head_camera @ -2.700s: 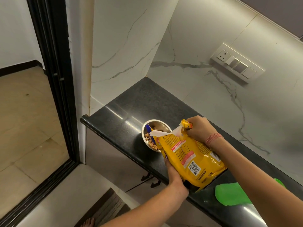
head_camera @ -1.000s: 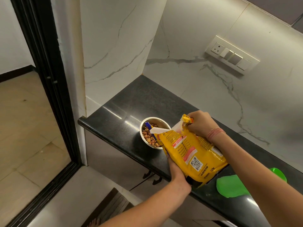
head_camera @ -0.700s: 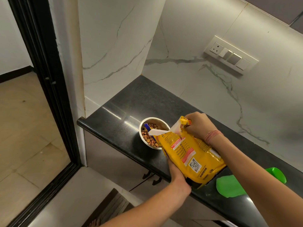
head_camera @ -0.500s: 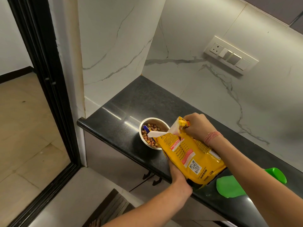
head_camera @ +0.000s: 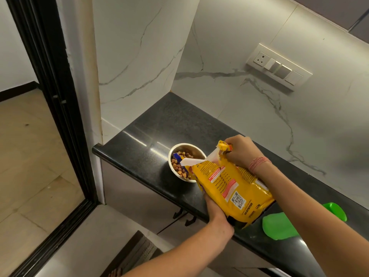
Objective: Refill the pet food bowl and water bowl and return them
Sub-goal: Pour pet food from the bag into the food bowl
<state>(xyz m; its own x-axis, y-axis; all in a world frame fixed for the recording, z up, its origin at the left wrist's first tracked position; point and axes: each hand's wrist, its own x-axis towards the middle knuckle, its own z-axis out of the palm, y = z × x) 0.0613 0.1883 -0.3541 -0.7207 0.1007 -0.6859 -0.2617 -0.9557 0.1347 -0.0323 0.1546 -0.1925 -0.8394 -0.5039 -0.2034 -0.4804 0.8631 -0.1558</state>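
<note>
Fingers pinch yellow bag, "1.2 kg", over bowl.

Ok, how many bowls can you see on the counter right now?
1. A steel bowl with kibble sits near the counter's front edge, under the bag's mouth. No water bowl shows; the arms and bag may hide part of the counter.
</note>
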